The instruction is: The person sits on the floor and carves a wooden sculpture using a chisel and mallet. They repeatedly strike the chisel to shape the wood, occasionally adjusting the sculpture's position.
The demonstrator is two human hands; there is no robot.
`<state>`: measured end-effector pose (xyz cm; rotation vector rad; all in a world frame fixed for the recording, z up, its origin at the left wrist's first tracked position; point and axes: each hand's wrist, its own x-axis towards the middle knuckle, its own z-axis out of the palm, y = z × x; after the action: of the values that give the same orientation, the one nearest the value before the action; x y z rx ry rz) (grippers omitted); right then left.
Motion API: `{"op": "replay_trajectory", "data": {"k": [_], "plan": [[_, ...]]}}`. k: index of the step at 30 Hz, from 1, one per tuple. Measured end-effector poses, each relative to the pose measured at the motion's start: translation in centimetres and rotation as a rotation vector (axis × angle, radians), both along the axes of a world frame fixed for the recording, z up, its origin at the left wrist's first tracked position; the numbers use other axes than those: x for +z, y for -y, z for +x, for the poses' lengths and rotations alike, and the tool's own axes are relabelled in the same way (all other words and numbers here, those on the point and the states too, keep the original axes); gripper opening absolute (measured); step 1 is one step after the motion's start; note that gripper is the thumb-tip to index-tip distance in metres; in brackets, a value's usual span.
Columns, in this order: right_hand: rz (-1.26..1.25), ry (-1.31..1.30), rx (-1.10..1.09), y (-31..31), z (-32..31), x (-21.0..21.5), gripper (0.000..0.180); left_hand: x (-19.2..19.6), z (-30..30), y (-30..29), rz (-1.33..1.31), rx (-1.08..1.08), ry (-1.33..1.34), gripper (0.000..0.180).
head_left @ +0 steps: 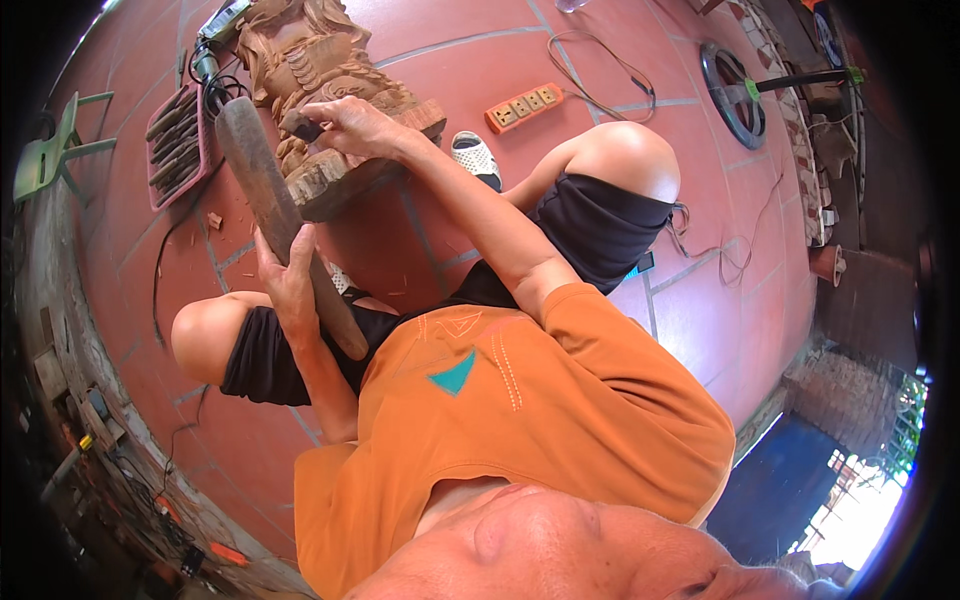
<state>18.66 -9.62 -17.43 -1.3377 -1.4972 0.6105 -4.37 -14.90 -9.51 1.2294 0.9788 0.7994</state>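
Obs.: you sit on the red tiled floor [420, 40], knees apart, with the carved wooden figure [320, 60] standing between your feet, tilted on its block base.

Right hand [352, 125]: fingers clenched round a short dark chisel [300, 127], its tip set against the carved side of the figure, just above the base.

Left hand [290, 272]: fingers wrapped round the shaft of a long wooden mallet [262, 180], gripping below the middle. Its heavy end is raised close beside the chisel butt.

Nearby: a pink tray of spare chisels [175, 145] left of the figure, a power tool [215, 35] behind it, an orange power strip [523, 106] and a sandal [475, 155] to the right.

Judgement: the cut looks like fine detail work, so short, light taps suit it better than full swings. Brace the right wrist on the wood so the edge cannot skid. Strike square on the butt. The figure leans, so steady the base with a foot. Watch that the mallet head clears your right knuckles.
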Motion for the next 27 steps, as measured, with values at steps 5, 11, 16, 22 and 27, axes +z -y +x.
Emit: {"op": "replay_trajectory", "data": {"k": [5, 11, 16, 22, 27], "plan": [[-0.198, -0.022, 0.044, 1.3, -0.5, 3.2, 0.036, -0.6, -0.2, -0.6, 0.115, -0.022, -0.157, 0.040], [-0.208, -0.013, 0.038, 1.3, -0.5, 3.2, 0.039, -1.5, -0.6, -0.8, 0.129, -0.087, -0.173, 0.046], [-0.017, 0.156, 0.010, 0.8, -0.9, 1.8, 0.046, 1.5, 0.8, 0.5, 0.113, 0.054, -0.065, 0.030], [0.001, 0.218, 0.025, 0.4, -1.2, 1.3, 0.049, -0.5, -0.4, -0.9, 0.202, -0.091, -0.198, 0.028], [-0.069, 0.215, 0.017, 0.8, -1.0, 1.9, 0.047, 2.8, -0.7, 0.3, 0.080, 0.044, 0.002, 0.025]]}}
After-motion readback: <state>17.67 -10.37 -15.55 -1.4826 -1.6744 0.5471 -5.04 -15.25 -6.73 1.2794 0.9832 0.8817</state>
